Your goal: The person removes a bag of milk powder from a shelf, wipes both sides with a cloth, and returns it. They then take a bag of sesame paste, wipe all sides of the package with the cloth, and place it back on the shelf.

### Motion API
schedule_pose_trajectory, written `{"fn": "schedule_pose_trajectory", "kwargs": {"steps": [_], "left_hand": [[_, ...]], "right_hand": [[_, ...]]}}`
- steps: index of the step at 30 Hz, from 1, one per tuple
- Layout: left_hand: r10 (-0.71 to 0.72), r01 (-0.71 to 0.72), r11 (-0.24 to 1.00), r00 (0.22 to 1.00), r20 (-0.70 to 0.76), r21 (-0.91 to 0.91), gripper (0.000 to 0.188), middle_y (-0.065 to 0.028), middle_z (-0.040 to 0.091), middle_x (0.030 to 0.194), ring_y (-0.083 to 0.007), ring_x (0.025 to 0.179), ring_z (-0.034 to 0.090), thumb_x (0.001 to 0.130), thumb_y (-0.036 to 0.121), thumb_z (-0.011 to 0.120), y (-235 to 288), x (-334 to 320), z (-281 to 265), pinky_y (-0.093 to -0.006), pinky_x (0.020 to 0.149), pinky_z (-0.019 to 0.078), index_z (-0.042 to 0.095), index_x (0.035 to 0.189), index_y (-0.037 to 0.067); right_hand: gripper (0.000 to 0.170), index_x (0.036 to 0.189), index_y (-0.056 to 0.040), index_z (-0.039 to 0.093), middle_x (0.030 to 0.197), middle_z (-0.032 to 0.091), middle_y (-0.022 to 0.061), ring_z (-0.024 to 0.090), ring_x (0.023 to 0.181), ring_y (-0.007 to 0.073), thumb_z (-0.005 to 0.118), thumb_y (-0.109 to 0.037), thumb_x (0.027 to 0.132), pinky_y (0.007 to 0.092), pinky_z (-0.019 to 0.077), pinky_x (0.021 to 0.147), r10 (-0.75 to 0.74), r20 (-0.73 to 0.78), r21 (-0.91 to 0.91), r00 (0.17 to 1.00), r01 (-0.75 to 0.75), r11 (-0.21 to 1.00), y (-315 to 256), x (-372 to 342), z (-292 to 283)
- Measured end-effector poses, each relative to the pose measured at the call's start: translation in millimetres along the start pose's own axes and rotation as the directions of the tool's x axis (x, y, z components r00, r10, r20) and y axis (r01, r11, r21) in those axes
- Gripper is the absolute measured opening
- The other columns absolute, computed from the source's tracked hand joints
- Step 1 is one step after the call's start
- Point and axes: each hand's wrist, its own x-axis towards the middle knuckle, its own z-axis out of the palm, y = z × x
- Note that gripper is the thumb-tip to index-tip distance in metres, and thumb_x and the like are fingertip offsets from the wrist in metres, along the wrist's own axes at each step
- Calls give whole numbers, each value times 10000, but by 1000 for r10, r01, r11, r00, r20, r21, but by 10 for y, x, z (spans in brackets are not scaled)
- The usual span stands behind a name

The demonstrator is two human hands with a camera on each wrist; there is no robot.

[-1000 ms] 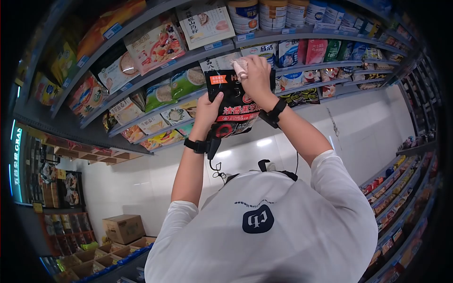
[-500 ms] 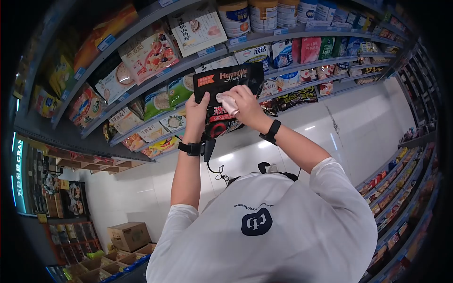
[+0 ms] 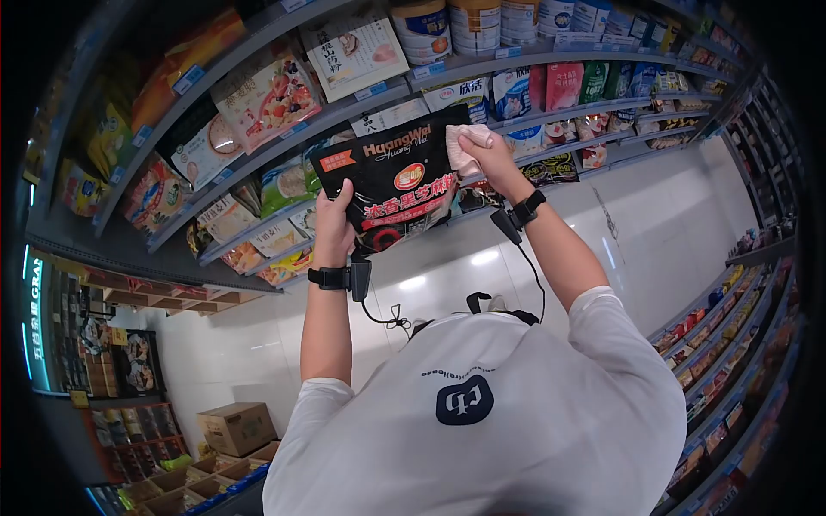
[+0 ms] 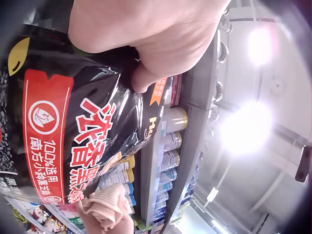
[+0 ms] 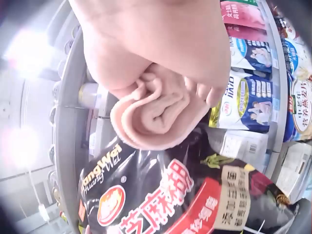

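Black HuangWei bag (image 3: pixel 389 176), one: being held up in front of stocked shelves, its lettered face showing to the wearer, the right end of its top edge lying farther off than the left.

White shirt (image 3: pixel 551 413), one: filling the near ground, one dark logo showing on it.

Black wristbands, two: the left wristband (image 3: pixel 327 278) and the right wristband (image 3: pixel 531 206) are each carrying one dark device.

Left hand (image 3: pixel 334 219), one: gripping the bag by its left edge, thumb lying on the printed face. The remaining fingers are mostly hiding behind the bag; how tightly they are curling cannot be told.

Right hand (image 3: pixel 496 162), one: closing round a folded cloth, thumb and fingers pinching it from opposite sides.

Pink cloth (image 3: pixel 462 153), one: bunching in thick folds at the bag's upper right edge; whether it is pressing on the bag cannot be told.

Gray shelf unit (image 3: pixel 332 112), one: running across the far side. On an upper level, left to right, are standing one pink fruit package (image 3: pixel 268 95), one white package (image 3: pixel 354 50) with black lettering, and a row of canisters (image 3: pixel 476 27), three large ones coming first.
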Motion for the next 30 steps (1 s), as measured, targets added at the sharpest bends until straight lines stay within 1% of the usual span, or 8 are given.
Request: {"fn": "schedule_pose_trajectory", "kwargs": {"steps": [7, 11, 13, 14, 15, 17, 20, 30], "left_hand": [[-98, 99, 995, 993, -68, 6, 342, -95, 667, 1173, -181, 1057, 647, 962, 57, 617, 43, -97, -472, -331, 903, 515, 544, 1294, 15], [93, -140, 982, 943, -319, -128, 455, -109, 629, 1198, -187, 1066, 615, 937, 107, 671, 93, -76, -467, -340, 947, 472, 479, 1346, 52], [655, -407, 534, 753, -59, 741, 412, -105, 628, 1225, -179, 1150, 580, 929, 138, 681, 213, -66, -287, -345, 969, 458, 530, 1306, 69], [718, -496, 269, 675, 172, 826, 369, -107, 673, 1135, -169, 1068, 620, 913, 147, 696, 290, -61, -129, -322, 921, 473, 585, 1255, 62], [721, -489, 276, 675, 159, 827, 369, -107, 673, 1135, -169, 1068, 620, 913, 147, 696, 412, -94, 136, -322, 921, 473, 585, 1255, 62], [359, -353, 257, 899, 250, 900, 279, -99, 704, 980, -150, 910, 644, 913, 185, 698, 568, -117, 505, -298, 819, 491, 649, 1141, 31], [98, -261, 301, 965, 242, 917, 227, -83, 676, 836, -143, 762, 608, 951, 207, 654, 510, 228, 428, -292, 728, 487, 660, 1047, 2], [15, -337, 528, 921, 389, 779, 251, -61, 635, 801, -143, 752, 565, 1003, 228, 582, 268, 408, 339, -298, 721, 474, 636, 1010, -17]], "right_hand": [[239, 1052, -11, 645, 953, 681, 28, 619, 853, 109, 752, -146, 886, 275, 496, 786, -396, 73, -435, 915, 387, 813, -448, -51, 496], [230, 995, 6, 658, 917, 650, 75, 652, 838, 194, 775, -117, 839, 293, 498, 766, -503, 210, -497, 839, 534, 684, -666, -160, 742], [187, 981, 10, 673, 942, 605, 69, 616, 847, 203, 755, -86, 843, 285, 476, 783, -474, 304, -582, 826, 555, 594, -717, -202, 806], [187, 981, 10, 673, 942, 605, 69, 616, 847, 203, 755, -86, 843, 285, 476, 783, -469, 312, -584, 826, 556, 591, -718, -206, 824], [190, 982, 4, 680, 946, 603, 78, 614, 847, 221, 757, -76, 828, 291, 477, 783, -467, 338, -604, 817, 569, 558, -713, -213, 841], [196, 983, -1, 687, 951, 601, 87, 612, 848, 240, 760, -66, 813, 297, 478, 784, -447, 385, -622, 808, 585, 521, -683, -215, 862], [227, 1000, -2, 688, 957, 599, 91, 614, 846, 244, 765, -64, 796, 306, 482, 776, -492, 420, -603, 763, 639, 478, -597, -182, 822], [208, 985, -13, 700, 969, 611, 120, 611, 895, 316, 745, -74, 791, 369, 484, 784, -527, 236, -736, 817, 504, 452, -377, -289, 750]]}}
